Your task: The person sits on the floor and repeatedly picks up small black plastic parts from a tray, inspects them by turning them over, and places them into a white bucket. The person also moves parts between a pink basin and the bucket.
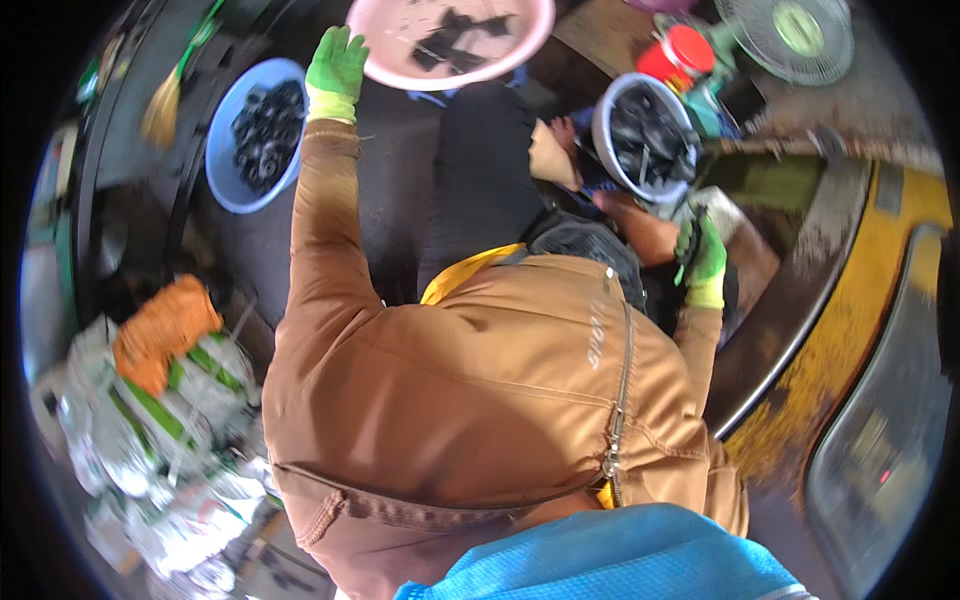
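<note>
My left hand (336, 70), in a green glove with a yellow-green cuff, reaches forward at the left side of a pink basin (375, 66). Its fingers are stretched out, and I see nothing held in them. Several flat black pieces (462, 40) lie inside that basin. At the right, my gloved right hand (708, 256) is closed round a small dark object (692, 245), whose kind I cannot make out. Just ahead of this hand stands a pale blue-grey bucket (603, 135) filled with black parts (645, 135).
A blue basin (222, 175) of black rounded parts (268, 135) stands left of my forearm. White sacks and an orange bag (165, 332) lie at the lower left. A yellow machine edge (800, 385) curves along the right. A red-lidded container (680, 58) and a fan (798, 30) stand far right.
</note>
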Available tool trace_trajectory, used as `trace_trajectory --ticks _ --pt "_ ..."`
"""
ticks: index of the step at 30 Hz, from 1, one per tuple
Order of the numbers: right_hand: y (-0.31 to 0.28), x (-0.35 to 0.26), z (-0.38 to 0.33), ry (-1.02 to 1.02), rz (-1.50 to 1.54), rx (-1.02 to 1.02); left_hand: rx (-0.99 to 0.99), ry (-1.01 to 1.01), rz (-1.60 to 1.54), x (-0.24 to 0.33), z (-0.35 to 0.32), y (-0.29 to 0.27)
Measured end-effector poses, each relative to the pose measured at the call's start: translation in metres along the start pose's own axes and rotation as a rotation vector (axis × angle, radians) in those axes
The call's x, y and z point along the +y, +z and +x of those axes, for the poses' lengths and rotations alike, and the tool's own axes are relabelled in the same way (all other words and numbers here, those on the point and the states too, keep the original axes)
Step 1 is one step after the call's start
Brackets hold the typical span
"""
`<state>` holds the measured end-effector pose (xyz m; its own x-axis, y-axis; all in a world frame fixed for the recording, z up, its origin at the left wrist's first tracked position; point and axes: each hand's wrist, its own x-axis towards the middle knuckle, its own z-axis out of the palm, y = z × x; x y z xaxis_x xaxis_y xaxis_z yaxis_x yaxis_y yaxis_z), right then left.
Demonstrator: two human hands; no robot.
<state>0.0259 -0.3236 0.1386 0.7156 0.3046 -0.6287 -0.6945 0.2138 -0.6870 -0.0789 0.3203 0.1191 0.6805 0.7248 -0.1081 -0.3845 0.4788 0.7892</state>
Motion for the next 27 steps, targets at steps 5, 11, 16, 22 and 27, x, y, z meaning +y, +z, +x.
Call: trace_trajectory --ticks 5,11,16,22,27 --pt "-0.019 0.026 -0.021 -0.089 0.203 0.051 -0.858 0.909 1.196 -0.1 -0.062 0.171" --pt "-0.032 0.027 -0.026 -0.034 0.391 0.024 -1.232 0.289 1.424 -0.244 -0.117 0.29" --pt "-0.03 0.029 -0.025 -0.125 0.344 0.0 -1.331 0.015 2.002 -0.312 -0.106 0.307" --pt "-0.03 0.027 -0.018 -0.121 0.35 -0.122 -1.297 -0.164 1.948 -0.262 -0.103 0.34" --pt "0.003 0.022 -0.014 -0.216 0.065 0.005 -1.156 0.012 1.655 -0.171 -0.148 0.351"
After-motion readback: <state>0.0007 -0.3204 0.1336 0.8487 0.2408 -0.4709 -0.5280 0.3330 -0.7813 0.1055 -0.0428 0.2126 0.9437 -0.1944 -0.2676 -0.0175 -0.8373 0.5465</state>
